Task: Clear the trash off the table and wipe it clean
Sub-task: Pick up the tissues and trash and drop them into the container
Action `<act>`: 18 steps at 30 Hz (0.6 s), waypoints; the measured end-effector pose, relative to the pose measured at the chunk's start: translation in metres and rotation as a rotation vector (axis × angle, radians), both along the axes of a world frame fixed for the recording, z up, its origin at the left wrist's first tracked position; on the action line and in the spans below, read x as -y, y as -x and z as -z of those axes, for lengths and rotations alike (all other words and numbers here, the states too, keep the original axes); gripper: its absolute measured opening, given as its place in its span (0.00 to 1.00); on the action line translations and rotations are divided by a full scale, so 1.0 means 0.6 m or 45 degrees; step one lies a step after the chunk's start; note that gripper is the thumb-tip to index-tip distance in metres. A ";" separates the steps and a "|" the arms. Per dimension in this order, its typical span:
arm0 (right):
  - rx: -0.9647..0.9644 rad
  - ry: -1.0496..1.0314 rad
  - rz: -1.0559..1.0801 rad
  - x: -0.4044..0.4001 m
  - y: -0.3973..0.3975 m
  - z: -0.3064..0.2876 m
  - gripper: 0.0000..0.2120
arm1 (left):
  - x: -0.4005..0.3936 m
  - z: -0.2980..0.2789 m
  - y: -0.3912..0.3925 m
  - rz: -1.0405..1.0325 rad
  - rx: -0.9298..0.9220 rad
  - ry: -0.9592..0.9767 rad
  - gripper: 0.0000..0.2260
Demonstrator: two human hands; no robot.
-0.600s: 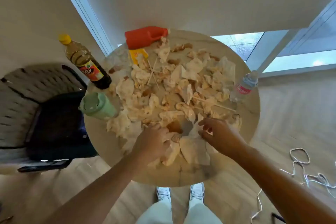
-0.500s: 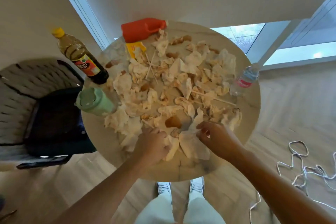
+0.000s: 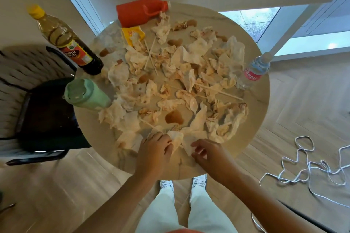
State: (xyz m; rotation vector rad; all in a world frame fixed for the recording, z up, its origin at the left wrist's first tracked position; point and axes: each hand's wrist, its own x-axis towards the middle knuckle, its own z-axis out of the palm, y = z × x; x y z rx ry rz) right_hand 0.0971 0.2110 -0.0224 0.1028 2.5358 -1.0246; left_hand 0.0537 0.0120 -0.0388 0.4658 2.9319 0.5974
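Now left hand and right hand each pinch a napkin.

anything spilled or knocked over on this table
Yes. Brown puddles stain the round table, the largest just beyond the hands. The red jug lies on its side at the far edge. Crumpled, stained tissues and thin sticks litter most of the top.
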 end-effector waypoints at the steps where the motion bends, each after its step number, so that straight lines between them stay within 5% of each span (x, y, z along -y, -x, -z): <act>1: -0.030 0.049 0.006 0.002 -0.001 -0.004 0.16 | -0.002 -0.010 -0.001 -0.010 -0.013 -0.051 0.04; 6: -0.159 0.319 0.020 0.010 -0.007 -0.032 0.31 | -0.034 -0.078 -0.020 -0.008 0.303 -0.412 0.01; 12: -0.370 0.485 0.124 -0.013 -0.012 -0.039 0.14 | -0.084 -0.119 -0.031 -0.088 0.409 -0.721 0.07; 18: -0.444 0.518 0.311 -0.052 -0.002 -0.044 0.11 | -0.102 -0.119 -0.026 -0.180 0.424 -0.881 0.07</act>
